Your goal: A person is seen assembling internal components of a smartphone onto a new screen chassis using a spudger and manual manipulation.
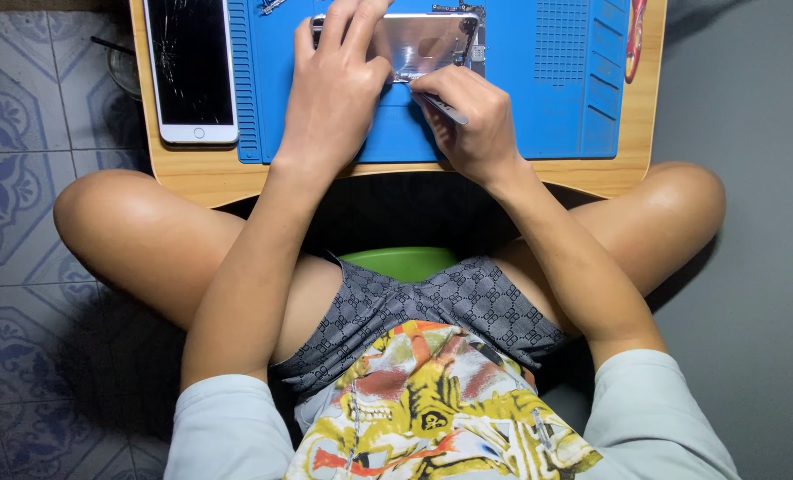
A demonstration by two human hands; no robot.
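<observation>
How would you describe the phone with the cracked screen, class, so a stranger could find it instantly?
Start at the small wooden table over the person's lap. Left of the blue work mat lies a white phone, face up. Its dark glass is cracked, unlike the opened silver device under the hands.

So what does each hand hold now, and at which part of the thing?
The right hand grips a thin silver tool along its shaft, tip hidden. The left hand holds nothing; it presses flat on the left part of the opened phone body.
</observation>
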